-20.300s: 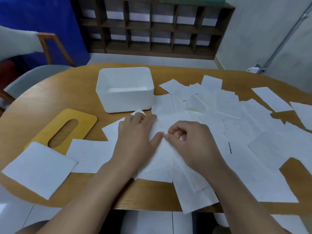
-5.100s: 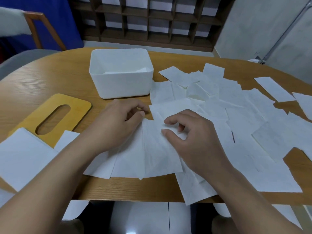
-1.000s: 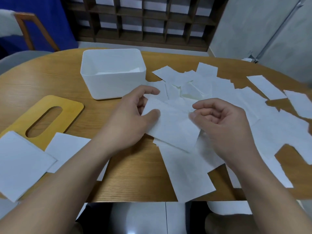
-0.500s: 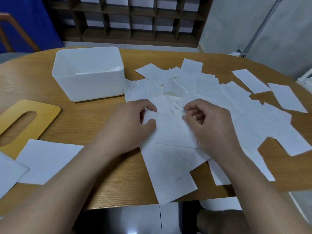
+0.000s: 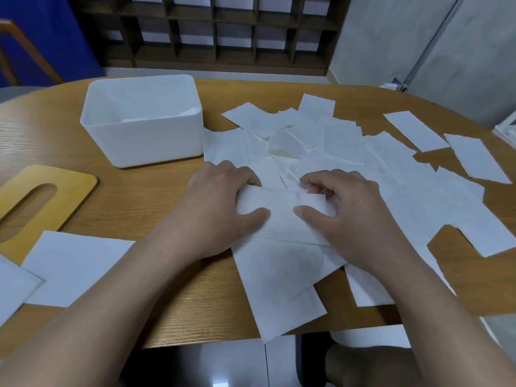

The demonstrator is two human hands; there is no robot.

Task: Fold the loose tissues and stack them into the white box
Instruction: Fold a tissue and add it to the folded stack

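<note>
a: looking feather-light and limp, that tissue (image 5: 279, 213) lying just in front of the white box (image 5: 145, 121), to its right, on top of other loose tissues (image 5: 349, 152). likely creasing at a touch, tearing if dragged, sliding easily over the sheets underneath.

b: best taking hold where?

a: probably at the folded edge and the corners, pinching lightly, pressing the rest flat rather than lifting by the middle.

b: and the left hand (image 5: 215, 213)?

a: resting palm-down on the tissue's left end, in front of the box. fingers curling over the far edge, thumb (image 5: 251, 219) lying on top of the sheet, so pinching that end between thumb and fingers.

b: right hand (image 5: 349, 216)?

a: sitting further right of the box, knuckles arched, fingertips (image 5: 310, 188) bent down onto the turned-over strip, thumb pressing the sheet nearer the body. clamping the fold, judging by the strip caught between thumb and fingers.

b: anything in the box yet?

a: showing a pale layer low inside, likely folded tissues, though hard telling how many. still spreading wide to the right of the box, plenty of loose sheets. lying to the left in front of the box, a yellow slotted lid (image 5: 42, 202) and two more sheets (image 5: 72, 269).
</note>
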